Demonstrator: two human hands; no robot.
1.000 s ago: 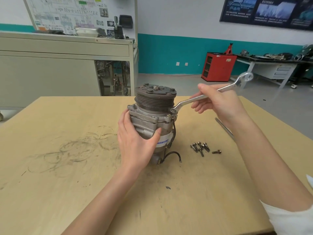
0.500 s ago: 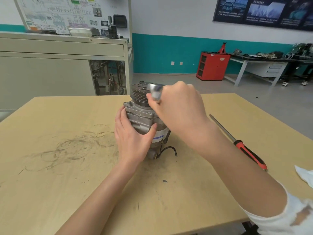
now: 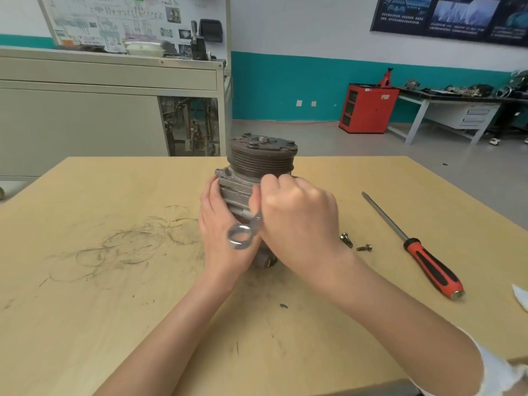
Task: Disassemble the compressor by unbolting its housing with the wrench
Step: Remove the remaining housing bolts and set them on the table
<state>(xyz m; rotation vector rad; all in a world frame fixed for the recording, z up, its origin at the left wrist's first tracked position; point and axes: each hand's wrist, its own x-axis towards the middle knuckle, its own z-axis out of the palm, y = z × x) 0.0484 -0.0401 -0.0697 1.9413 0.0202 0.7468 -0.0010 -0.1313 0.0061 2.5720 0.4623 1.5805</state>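
A grey compressor [image 3: 258,170] with a dark grooved pulley on top stands upright in the middle of the wooden table [image 3: 85,281]. My left hand [image 3: 221,232] wraps around the left side of its housing. In front of the housing my right hand [image 3: 297,221] grips a silver wrench [image 3: 245,231]. The wrench's ring end sticks out toward me, over my left hand. Its other end is hidden behind my right hand. Two removed bolts [image 3: 355,243] lie on the table just right of my right wrist.
A long screwdriver with a red and black handle [image 3: 414,247] lies on the table to the right. A white cloth corner [image 3: 521,295] shows at the right edge. A grey workbench stands behind the table at the left, a red cabinet [image 3: 368,108] across the floor.
My right hand has swung the wrench round from the compressor's right side to its front, toward me. The ring end now points at me. My left hand has kept its hold.
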